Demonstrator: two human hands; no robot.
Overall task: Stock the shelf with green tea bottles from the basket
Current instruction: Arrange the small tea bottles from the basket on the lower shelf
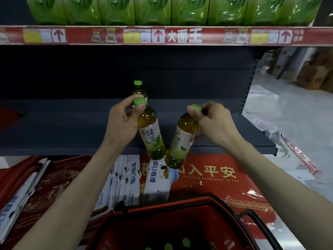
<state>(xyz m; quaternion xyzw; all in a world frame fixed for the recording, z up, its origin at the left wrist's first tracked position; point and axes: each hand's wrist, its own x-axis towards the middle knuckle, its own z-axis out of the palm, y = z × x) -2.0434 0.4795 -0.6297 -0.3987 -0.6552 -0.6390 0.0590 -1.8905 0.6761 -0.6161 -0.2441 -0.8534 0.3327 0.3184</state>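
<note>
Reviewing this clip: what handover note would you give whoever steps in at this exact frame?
Left hand: grips the first green tea bottle by its neck, at the cap.
Right hand: grips the second green tea bottle the same way.
Both bottles hang tilted in front of the shelf, not yet set down.
Done: a shelved bottle stands upright near the back.
Left: place these two, then the ones whose green caps show in the red basket.

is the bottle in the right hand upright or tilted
Tilted. The right hand pinches the bottle by its green cap; its base angles left and hangs below the front edge of the shelf, not resting on it.
</note>
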